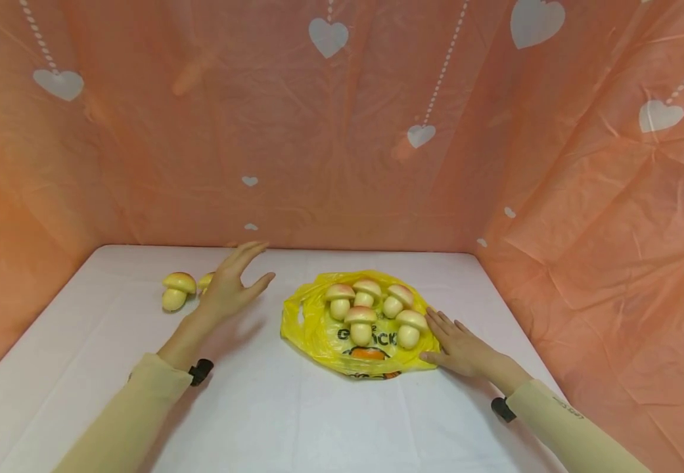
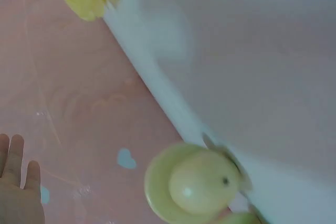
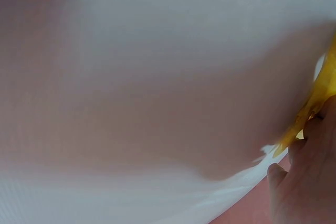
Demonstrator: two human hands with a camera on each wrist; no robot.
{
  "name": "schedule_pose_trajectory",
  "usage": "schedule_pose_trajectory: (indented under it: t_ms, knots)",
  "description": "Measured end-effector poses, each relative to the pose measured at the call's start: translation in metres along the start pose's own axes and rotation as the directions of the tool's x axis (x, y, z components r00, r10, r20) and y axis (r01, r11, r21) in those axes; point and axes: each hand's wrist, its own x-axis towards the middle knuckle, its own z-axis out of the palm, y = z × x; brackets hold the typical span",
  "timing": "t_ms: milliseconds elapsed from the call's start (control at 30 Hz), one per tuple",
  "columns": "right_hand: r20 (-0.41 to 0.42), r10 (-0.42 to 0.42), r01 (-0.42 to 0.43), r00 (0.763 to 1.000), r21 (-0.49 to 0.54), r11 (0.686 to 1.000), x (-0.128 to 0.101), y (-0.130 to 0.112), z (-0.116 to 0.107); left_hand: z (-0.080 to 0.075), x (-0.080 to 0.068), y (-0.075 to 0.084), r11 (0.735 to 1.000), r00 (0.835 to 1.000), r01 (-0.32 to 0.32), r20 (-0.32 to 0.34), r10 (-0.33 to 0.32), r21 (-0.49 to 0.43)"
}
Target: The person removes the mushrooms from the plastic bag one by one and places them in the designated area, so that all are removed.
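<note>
Straight-fingered right hand touches crumpled yellow plastic bag with black lettering

The bag lies on the white cloth-covered table, with five glossy cream-yellow mushroom-shaped pieces with pink-tinged rounded caps on top of it. At the bag's right edge, the right hand's fingers are extended and slightly apart, grasping nothing, their tips against the plastic; whether they also touch the nearest piece cannot be told. Left of the bag and apart from it, the left hand is raised above the table, thumb spread wide from nearly straight fingers, holding nothing. Farther left of the bag lie two more mushroom pieces of the same kind; the one nearer the bag is partly hidden behind the left hand. Behind the bag hangs an orange sheet printed with white hearts; cream fabric sleeves reach in from its near left and near right
</note>
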Motion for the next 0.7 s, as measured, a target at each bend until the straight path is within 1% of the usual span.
schedule_pose_trajectory:
  t_ms: [167,300,367,533,700]
  knots:
    - [0.009,0.007,-0.007,1.0,0.004,1.0,0.0,-0.001,0.0,0.016,0.004,0.008,0.997,0.999,-0.04,-0.018,0.039,-0.067]
    - [0.013,0.004,-0.004,1.0,0.004,1.0,0.0,-0.001,-0.002,0.029,0.006,0.015,0.992,0.998,-0.059,-0.007,0.058,-0.108]
    - [0.014,0.004,-0.004,1.0,0.004,1.0,0.0,-0.001,-0.002,0.036,0.006,0.019,0.991,0.998,-0.061,0.011,0.063,-0.12]
    - [0.016,0.005,-0.005,1.0,0.009,1.0,0.0,-0.002,-0.002,0.053,0.007,0.03,0.99,0.994,-0.054,0.086,0.065,-0.127]
    - [0.016,0.008,-0.008,1.0,0.005,1.0,-0.001,-0.002,-0.002,0.07,0.009,0.042,0.991,0.981,-0.073,0.17,0.091,-0.11]
